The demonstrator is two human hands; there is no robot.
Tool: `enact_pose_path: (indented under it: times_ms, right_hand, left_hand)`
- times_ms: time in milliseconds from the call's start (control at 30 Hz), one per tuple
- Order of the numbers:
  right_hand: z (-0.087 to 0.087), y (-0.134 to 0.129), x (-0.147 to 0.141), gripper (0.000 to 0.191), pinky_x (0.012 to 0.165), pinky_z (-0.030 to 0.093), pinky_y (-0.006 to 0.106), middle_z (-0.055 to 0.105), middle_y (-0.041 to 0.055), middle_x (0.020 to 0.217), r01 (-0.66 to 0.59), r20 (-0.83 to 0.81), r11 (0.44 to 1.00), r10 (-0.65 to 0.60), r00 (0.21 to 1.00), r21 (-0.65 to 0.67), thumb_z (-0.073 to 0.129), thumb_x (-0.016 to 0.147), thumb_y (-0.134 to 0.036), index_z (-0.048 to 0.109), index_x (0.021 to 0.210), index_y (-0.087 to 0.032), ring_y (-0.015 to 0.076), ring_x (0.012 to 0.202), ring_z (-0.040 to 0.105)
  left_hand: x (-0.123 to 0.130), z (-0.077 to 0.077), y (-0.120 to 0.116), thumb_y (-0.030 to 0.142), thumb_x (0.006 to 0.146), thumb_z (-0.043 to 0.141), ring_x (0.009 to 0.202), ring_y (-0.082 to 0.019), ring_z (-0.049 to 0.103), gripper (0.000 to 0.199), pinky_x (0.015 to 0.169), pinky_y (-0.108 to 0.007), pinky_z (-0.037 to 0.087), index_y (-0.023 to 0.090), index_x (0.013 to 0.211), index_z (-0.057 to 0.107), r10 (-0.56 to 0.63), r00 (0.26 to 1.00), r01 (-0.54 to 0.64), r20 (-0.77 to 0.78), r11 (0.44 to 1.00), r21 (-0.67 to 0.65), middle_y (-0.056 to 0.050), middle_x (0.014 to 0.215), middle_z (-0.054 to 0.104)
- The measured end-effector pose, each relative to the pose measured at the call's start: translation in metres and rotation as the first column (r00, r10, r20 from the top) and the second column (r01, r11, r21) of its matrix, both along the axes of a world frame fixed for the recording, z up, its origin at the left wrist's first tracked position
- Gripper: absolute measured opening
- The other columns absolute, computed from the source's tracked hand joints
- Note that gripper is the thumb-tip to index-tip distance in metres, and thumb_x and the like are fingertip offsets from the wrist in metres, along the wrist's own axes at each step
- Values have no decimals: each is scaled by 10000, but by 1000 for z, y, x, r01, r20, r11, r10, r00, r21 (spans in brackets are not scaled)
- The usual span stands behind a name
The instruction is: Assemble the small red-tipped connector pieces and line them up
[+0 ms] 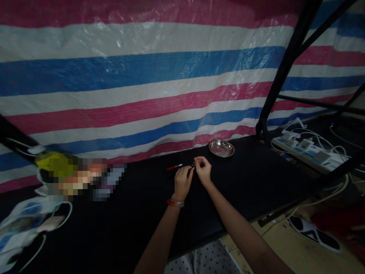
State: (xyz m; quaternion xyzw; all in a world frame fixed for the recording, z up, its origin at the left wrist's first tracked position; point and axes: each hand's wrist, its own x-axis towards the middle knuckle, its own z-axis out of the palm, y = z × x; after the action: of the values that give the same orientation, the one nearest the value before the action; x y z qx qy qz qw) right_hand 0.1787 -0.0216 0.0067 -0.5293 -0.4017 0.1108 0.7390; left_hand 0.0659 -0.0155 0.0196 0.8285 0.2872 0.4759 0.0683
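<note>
My left hand (182, 182), with a reddish bracelet (175, 203) at its wrist, has its fingers closed over the black tabletop (239, 190). Close beside it my right hand (203, 171) pinches thumb and fingertips together. Something small and dark shows where the fingertips of both hands meet, too small to name. Just beyond my left hand lies a slim red tool (172, 167) with a pale, shiny end. A round, shallow metal dish (221, 148) stands behind my right hand near the back edge; a few small details inside it cannot be told from reflections.
A striped plastic sheet (137, 91) hangs behind the table. Power strips with cables (310, 148) lie at the right, beyond a black metal post (281, 83). Blurred white cabled items (28, 220) sit at the left, near a pixelated patch. A shoe (315, 233) is on the floor.
</note>
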Motion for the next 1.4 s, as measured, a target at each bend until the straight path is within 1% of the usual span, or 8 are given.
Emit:
enact_pose_path:
  times_ms: [167, 400, 733, 900, 1100, 1200, 1300, 1400]
  right_hand:
    - [2, 3, -3, 220, 506, 413, 224, 581, -11, 576, -111, -92, 994, 111, 990, 0, 595, 756, -391, 569, 759, -173, 113, 503, 530]
    - [2, 6, 1, 240, 532, 435, 243, 595, -7, 558, -147, -260, 988, 156, 953, 53, 651, 692, -393, 575, 717, -167, 123, 515, 557]
    - [11, 4, -3, 333, 414, 345, 212, 595, -13, 527, -365, -389, 930, 323, 862, -36, 753, 564, -445, 616, 674, -162, 86, 434, 470]
    - [10, 2, -2, 308, 347, 240, 189, 558, -45, 491, -519, -422, 850, 438, 793, -92, 760, 574, -407, 655, 724, -159, 41, 352, 357]
    - [7, 1, -1, 431, 372, 293, 182, 649, -9, 661, -730, -381, 679, 656, 651, -78, 719, 643, -364, 650, 1023, -172, 45, 393, 417]
    - [4, 4, -2, 428, 377, 314, 190, 647, -5, 667, -641, -326, 758, 581, 746, -116, 714, 638, -363, 652, 1015, -170, 54, 394, 423]
    - [-2, 8, -1, 376, 414, 360, 203, 622, -2, 653, -398, -187, 910, 374, 908, -114, 669, 674, -366, 661, 996, -172, 79, 447, 462]
    - [-9, 9, 0, 343, 495, 426, 225, 622, 19, 708, -188, -9, 977, 188, 982, -105, 602, 736, -349, 657, 1028, -176, 104, 532, 511]
  left_hand:
    - [-2, 5, -1, 267, 906, 449, 831, -181, 623, 169, 780, -333, 475, 176, 886, 590, 62, 998, -60, -30, 995, 75, -49, 840, 667]
    - [-2, 5, -2, 283, 899, 468, 806, -176, 621, 176, 750, -309, 451, 179, 843, 598, 116, 993, -116, 2, 989, 94, -47, 801, 667]
    - [-3, 2, 3, 269, 870, 516, 751, -169, 599, 133, 717, -294, 422, 177, 794, 573, 118, 993, -118, 9, 986, 117, -28, 752, 643]
    - [-6, 0, 5, 240, 851, 533, 737, -164, 580, 95, 718, -289, 410, 184, 776, 551, 83, 996, -82, -21, 995, 51, -14, 749, 626]
    - [-12, 3, 10, 254, 818, 558, 679, -151, 559, 80, 742, -297, 376, 187, 782, 532, 154, 985, -159, -83, 986, -49, 19, 675, 580]
    - [-16, 8, 13, 309, 806, 569, 659, -145, 557, 126, 758, -306, 349, 189, 821, 536, 179, 970, -199, -164, 973, -113, 37, 643, 559]
    - [-18, 11, 15, 358, 799, 572, 698, -160, 558, 169, 753, -319, 325, 192, 789, 540, 174, 947, -212, -269, 970, -120, 24, 666, 577]
    - [-18, 11, 14, 362, 800, 572, 858, -204, 555, 213, 775, -337, 310, 195, 675, 529, 106, 919, -147, -380, 986, -80, -17, 754, 614]
